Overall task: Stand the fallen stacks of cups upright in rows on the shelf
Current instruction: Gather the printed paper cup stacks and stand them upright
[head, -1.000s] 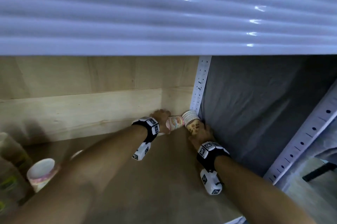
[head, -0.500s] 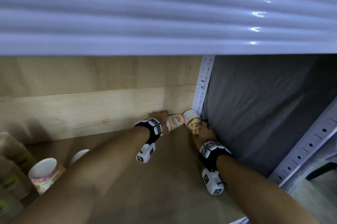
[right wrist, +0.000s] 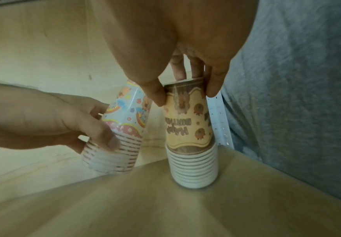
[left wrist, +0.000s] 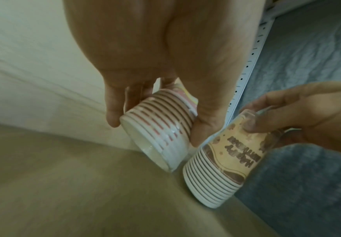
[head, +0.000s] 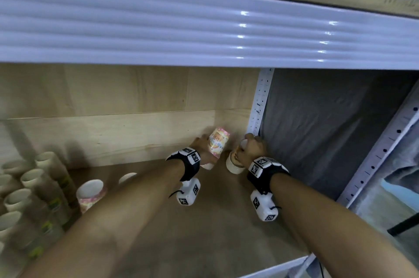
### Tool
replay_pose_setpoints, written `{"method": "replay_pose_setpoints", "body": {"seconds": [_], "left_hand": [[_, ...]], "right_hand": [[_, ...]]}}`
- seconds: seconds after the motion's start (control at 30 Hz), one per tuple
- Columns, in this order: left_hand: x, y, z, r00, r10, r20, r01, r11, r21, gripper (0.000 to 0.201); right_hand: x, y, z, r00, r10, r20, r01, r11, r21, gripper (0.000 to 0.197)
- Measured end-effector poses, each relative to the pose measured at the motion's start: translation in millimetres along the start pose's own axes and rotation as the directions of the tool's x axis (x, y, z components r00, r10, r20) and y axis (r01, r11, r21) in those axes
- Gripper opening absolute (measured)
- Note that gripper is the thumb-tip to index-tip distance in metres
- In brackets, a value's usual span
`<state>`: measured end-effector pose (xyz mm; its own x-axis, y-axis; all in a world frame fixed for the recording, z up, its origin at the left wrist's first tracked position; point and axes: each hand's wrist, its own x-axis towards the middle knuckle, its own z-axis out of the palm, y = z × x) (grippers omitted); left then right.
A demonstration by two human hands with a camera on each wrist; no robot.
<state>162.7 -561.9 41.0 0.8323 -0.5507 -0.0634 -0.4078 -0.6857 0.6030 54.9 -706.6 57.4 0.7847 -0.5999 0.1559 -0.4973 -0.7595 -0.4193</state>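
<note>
At the shelf's back right corner my left hand (head: 204, 145) grips a pink rainbow-print cup stack (head: 217, 141) (left wrist: 161, 128) (right wrist: 123, 128), rims down, tilted and lifted slightly off the wooden shelf board (head: 204, 232). Beside it my right hand (head: 251, 147) holds the base end of a tan "Happy Birthday" cup stack (head: 234, 161) (right wrist: 190, 131) (left wrist: 226, 158), which stands rims down on the board, near upright, against the grey cloth side. Fingers (right wrist: 212, 80) and thumb curl round its top.
Several brown cup stacks (head: 40, 184) stand in rows at the left. A pink cup stack (head: 90, 190) and another cup rim (head: 127, 177) sit mid-left. The white ribbed upper shelf edge (head: 204, 35) overhangs. A perforated white post (head: 260, 101) and grey cloth (head: 328, 130) close the right side.
Both stacks lay tipped with their rims up and toward me; now both hands have turned them rims down, the tan one standing on the board and the pink one raised and tilted.
</note>
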Motion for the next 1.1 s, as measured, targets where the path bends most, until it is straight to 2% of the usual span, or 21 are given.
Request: {"method": "replay_pose_setpoints", "body": {"seconds": [0.17, 0.53, 0.73, 0.87, 0.97, 1.1], "left_hand": [[-19.9, -11.6, 6.9, 0.998, -0.063, -0.014, 0.06, 0.986, -0.156, 0.076], [-41.7, -32.1, 29.5, 0.992, -0.125, -0.025, 0.119, 0.976, -0.181, 0.084], [-45.7, -35.2, 34.9, 0.987, -0.157, -0.023, 0.15, 0.97, -0.193, 0.088], [-38.1, -30.7, 24.5, 0.993, -0.114, 0.016, 0.115, 0.978, -0.175, 0.098], [-41.2, -10.8, -3.8, 0.999, -0.05, -0.007, 0.048, 0.99, -0.135, 0.106], [-44.2, 17.1, -43.7, 0.997, 0.057, 0.044, -0.055, 0.998, -0.029, 0.092]], "right_hand": [[-13.4, -12.4, 6.4, 0.995, -0.095, 0.011, 0.096, 0.993, -0.063, 0.037], [-23.2, -21.8, 9.2, 0.976, -0.198, 0.092, 0.205, 0.975, -0.08, 0.029], [-22.9, -19.3, 7.1, 0.969, -0.207, 0.132, 0.216, 0.975, -0.055, 0.029], [-23.0, -19.8, 2.3, 0.968, -0.192, 0.16, 0.195, 0.981, 0.002, 0.038], [-19.4, -22.0, -4.2, 0.975, -0.158, 0.155, 0.156, 0.987, 0.025, 0.054], [-13.5, -25.4, -13.1, 0.985, -0.117, 0.128, 0.115, 0.993, 0.024, 0.058]]}}
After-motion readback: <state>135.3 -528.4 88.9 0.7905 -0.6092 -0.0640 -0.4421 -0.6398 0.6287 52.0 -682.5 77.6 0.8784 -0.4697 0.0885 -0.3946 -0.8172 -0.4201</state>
